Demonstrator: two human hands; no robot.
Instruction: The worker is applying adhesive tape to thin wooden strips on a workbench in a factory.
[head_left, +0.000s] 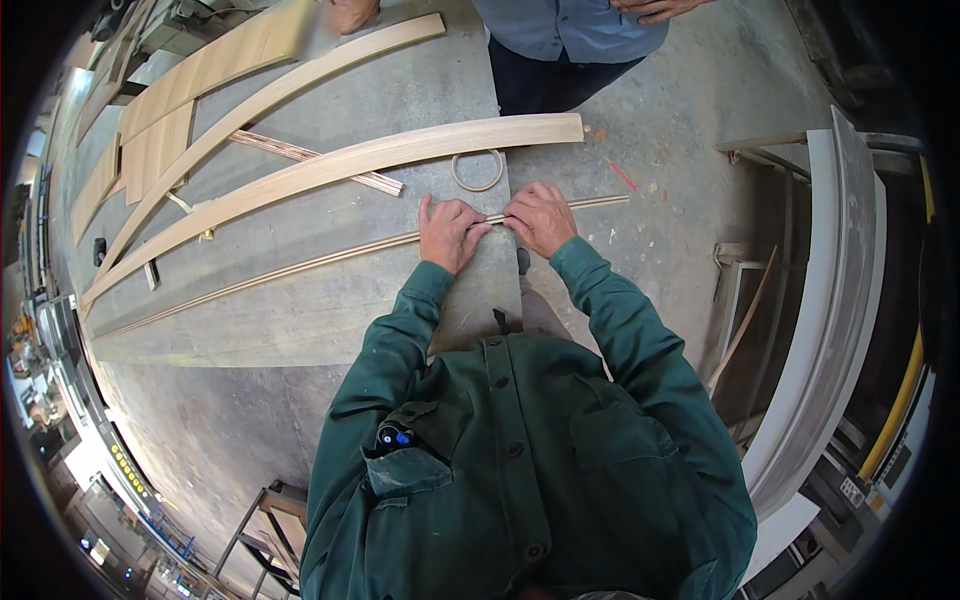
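Long thin wooden strips (300, 272) lie side by side across the table, their right ends jutting out past its edge. My left hand (452, 234) pinches them close to that edge, fingers bent and thumb pressed in. Just to its right, my right hand (543, 218) grips the same strips, with a short gap between the two hands. A ring-shaped roll of tape (477, 188) lies flat beyond my hands. Behind the tape runs a wide wooden board (400, 150), which also overhangs the edge.
More boards (215, 75) and a bundle of thin strips (370, 182) lie on the table (250, 335). Across from me stands a person in a blue shirt (570, 30), one hand (350, 12) near a board's far end. Long white panels (815, 330) stand at the right.
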